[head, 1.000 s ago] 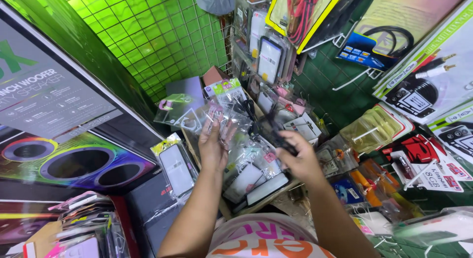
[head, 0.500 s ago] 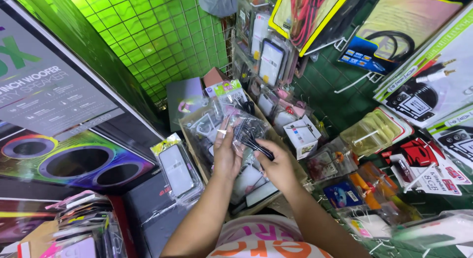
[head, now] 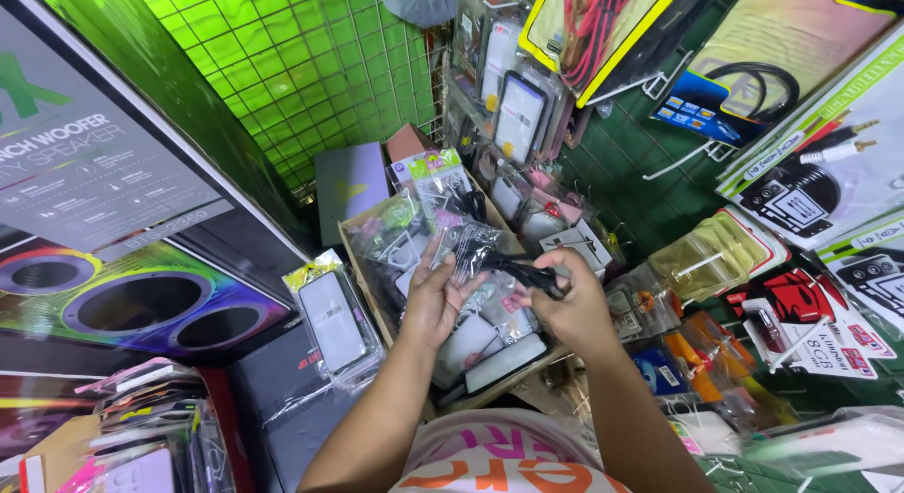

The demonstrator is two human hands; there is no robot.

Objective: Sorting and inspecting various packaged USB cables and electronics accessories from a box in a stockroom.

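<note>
From the head camera, the left hand [head: 435, 305] pinches the edge of a clear plastic packet [head: 474, 244], held up over a cardboard box [head: 363, 276] crammed with packaged accessories. The right hand [head: 570, 309] has its fingers closed around the black cable [head: 527, 270] at that packet's end. A phone case [head: 331, 321] lies just left of the box.

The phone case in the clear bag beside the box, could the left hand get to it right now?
Probably yes. The phone case lies on top just left of the left hand, with nothing over it. But that hand and the right hand both hold a small clear packet, so it must let go first.
</note>
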